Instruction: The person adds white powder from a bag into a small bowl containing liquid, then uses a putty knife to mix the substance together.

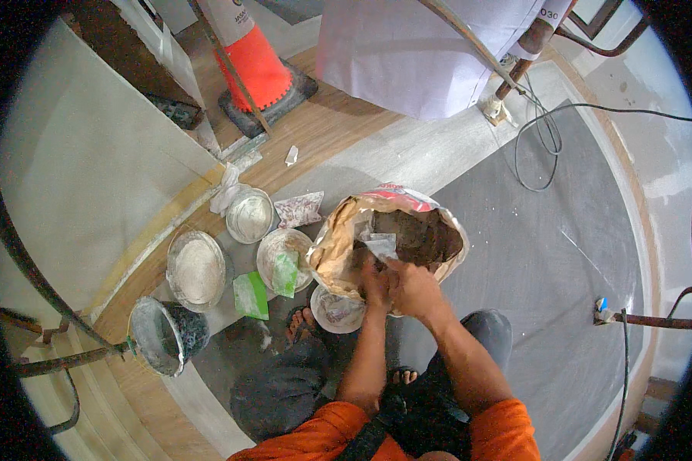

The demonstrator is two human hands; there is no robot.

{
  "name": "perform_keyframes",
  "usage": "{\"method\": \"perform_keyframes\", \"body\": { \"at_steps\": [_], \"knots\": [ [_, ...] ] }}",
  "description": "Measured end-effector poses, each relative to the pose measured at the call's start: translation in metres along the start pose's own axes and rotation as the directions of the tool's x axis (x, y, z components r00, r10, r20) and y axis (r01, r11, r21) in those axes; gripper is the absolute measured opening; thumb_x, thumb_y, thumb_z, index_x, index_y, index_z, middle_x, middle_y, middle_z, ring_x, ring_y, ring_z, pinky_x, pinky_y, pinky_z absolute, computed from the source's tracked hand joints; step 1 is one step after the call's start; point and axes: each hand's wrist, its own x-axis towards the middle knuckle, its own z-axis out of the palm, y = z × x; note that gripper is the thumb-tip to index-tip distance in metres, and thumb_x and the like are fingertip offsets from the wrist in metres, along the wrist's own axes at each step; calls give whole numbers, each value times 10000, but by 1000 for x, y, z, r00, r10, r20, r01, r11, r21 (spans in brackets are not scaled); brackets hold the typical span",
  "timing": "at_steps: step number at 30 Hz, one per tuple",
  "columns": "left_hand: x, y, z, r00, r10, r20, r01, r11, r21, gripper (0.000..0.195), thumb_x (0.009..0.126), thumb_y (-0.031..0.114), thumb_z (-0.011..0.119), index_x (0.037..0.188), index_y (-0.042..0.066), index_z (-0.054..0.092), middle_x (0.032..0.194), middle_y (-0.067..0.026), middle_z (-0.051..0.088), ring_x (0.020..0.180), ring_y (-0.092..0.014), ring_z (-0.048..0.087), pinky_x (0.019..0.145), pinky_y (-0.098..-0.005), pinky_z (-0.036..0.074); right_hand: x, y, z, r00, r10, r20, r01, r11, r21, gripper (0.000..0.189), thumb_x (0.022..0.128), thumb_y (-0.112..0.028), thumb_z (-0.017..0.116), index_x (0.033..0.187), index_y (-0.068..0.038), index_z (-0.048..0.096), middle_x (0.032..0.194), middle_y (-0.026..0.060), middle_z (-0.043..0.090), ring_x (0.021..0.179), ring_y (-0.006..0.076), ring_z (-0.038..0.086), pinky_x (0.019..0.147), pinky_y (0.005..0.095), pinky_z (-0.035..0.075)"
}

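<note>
An upright paper sack (331, 245), its mouth wide and crumpled, stands before me. My left hand (376, 282) and my right hand (412, 285) are close together at its near rim, over the opening. A pale translucent piece (382, 245), perhaps plastic, shows just beyond my fingers; which hand holds it, I cannot tell. The inside of the sack is dark and its contents are unclear. Left of the sack sit a bowl (271, 259) with a green-and-white piece (286, 274) over its rim and a similar green piece (251, 295) on the floor. Another bowl (337, 311) sits below the sack.
Powder-coated tubs (250, 214) (196, 271), a tilted black bucket (187, 334) and a small speckled bag (299, 210) lie to the left. A traffic cone (259, 69) stands at the upper left. Cables (548, 144) coil near a metal scaffold leg (513, 78).
</note>
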Motion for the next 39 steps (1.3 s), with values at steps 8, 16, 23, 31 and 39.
{"method": "perform_keyframes", "body": {
  "at_steps": [8, 16, 23, 31, 39],
  "knots": [
    [4, 0, -13, 974, 193, 114, -214, 953, 216, 323, 991, 60, 592, 1312, 40, 570, 1128, -41, 654, 984, -152, 626, 860, -313, 512, 1, 2, 10, 1000, 18, 14, -18, 1000, 9, 339, 942, -218, 548, 1230, -132, 706, 898, 270, 710, 809, 463, 697, 765, 567, 557],
    [-33, 9, 36, 942, 313, 120, -334, 858, 391, 426, 991, -3, 535, 1415, 27, 517, 1238, -71, 646, 1064, -172, 619, 894, -326, 513, 5, 20, 6, 993, 89, -76, -82, 992, 93, 356, 942, -188, 556, 1261, -124, 700, 919, 296, 700, 837, 478, 692, 788, 553, 551],
    [-29, 15, 33, 918, 363, 158, -392, 773, 499, 447, 1002, -15, 527, 1446, 32, 502, 1240, -62, 645, 1061, -153, 614, 909, -303, 500, 1, 20, 7, 987, 150, -66, -144, 986, 87, 329, 960, -202, 552, 1242, -152, 715, 931, 276, 710, 852, 478, 693, 788, 554, 552],
    [-24, 24, 35, 956, 270, 117, -291, 811, 507, 355, 994, 24, 572, 1349, 27, 579, 1105, -42, 675, 963, -148, 639, 843, -300, 511, 2, 17, -15, 979, 130, -155, -115, 988, 101, 331, 958, -202, 557, 1251, -157, 704, 949, 258, 714, 874, 467, 693, 787, 541, 555],
    [-11, 31, 23, 968, 237, -79, -209, 943, 260, 468, 1055, 391, 526, 1368, 44, 551, 1300, -110, 597, 1128, -269, 618, 925, -427, 530, -33, 11, -20, 996, 59, 61, -59, 998, -9, 356, 978, -274, 554, 1305, -190, 667, 952, 224, 730, 870, 437, 707, 791, 522, 566]
  ]
}}
